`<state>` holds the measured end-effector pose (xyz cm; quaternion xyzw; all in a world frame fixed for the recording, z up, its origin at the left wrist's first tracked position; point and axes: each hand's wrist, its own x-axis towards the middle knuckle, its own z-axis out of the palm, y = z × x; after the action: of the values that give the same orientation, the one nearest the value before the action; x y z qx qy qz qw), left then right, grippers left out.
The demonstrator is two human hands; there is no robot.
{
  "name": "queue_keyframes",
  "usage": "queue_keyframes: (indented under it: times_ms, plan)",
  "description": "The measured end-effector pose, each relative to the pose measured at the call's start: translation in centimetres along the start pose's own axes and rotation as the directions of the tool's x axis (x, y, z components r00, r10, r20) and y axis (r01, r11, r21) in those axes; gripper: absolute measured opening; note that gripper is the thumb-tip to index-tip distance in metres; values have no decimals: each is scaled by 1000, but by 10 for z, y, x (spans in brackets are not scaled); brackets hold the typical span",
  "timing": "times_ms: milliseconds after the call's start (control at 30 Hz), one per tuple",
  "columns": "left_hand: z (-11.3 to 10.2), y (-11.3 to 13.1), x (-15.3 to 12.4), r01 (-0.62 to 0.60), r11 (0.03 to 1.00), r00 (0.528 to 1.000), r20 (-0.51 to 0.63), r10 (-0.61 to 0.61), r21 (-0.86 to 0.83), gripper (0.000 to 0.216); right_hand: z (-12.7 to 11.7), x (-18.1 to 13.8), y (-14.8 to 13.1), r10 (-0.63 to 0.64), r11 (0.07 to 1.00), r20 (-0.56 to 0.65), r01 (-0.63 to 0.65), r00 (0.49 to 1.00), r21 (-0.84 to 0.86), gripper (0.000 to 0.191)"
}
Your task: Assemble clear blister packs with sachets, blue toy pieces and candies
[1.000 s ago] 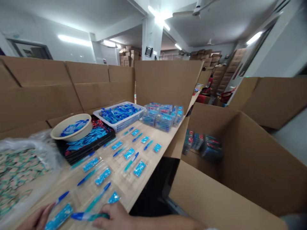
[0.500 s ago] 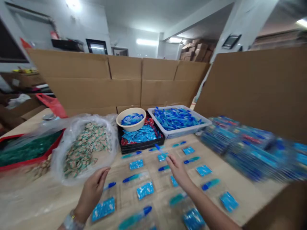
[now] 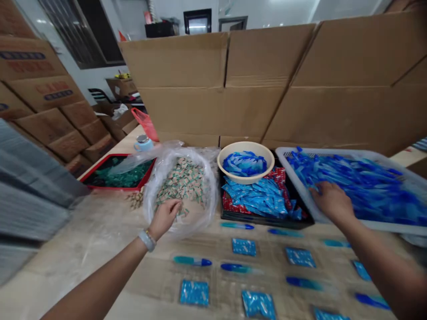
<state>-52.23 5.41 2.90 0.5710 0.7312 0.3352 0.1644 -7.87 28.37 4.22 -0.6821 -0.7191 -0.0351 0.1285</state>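
Observation:
My left hand (image 3: 166, 217) is over the near part of a clear plastic bag (image 3: 211, 202) of small beige-and-green pieces (image 3: 182, 180). Its fingers are pinched together; whatever they hold is hidden. At the left end of a white basket (image 3: 362, 153), my right hand (image 3: 333, 201) has its fingers curled down among blue pen-shaped plastic pieces (image 3: 363, 186). What lies between those fingertips cannot be made out. On the table in front are blue sachets (image 3: 194, 292) and blue-teal pen-shaped pieces (image 3: 192, 261), set out in clear plastic trays.
A cream bowl (image 3: 246, 181) of blue pieces rests on a black crate (image 3: 267, 219) with blue and red sachets. To the left are a red tray (image 3: 147, 174) of green pieces and a light-blue mug (image 3: 144, 143). Cardboard panels (image 3: 253, 58) stand behind.
The view has swung left and closer. My left hand has moved to the bag of small pieces. My right hand has gone from above the laid-out sachets to the white basket.

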Motion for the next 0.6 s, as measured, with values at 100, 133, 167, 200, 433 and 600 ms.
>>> queue_keyframes:
  times_ms: [100,133,167,200,433,600]
  plan:
    - [-12,-12,-19,49,999,996,-78,-50,-8,34,-1,-26,-54,-125,965,-110,146,986,218,23]
    - [-14,-14,-30,74,997,992,-101,-75,-14,36,-1,-38,-71,-146,945,-115,173,982,278,23]
    - [-15,-16,-44,93,995,988,-118,-96,-23,39,-2,-50,-87,-168,927,-113,196,979,320,26]
    - [-16,-17,-58,106,994,986,-124,-110,-36,41,-2,-62,-99,-195,911,-102,219,976,348,29]
    - [-32,-1,-121,49,997,995,-88,-55,-67,38,1,-85,-113,-195,828,212,45,958,558,28]
    - [-21,48,-84,-142,987,990,7,143,-77,32,6,-45,-109,53,721,304,-247,951,647,40]
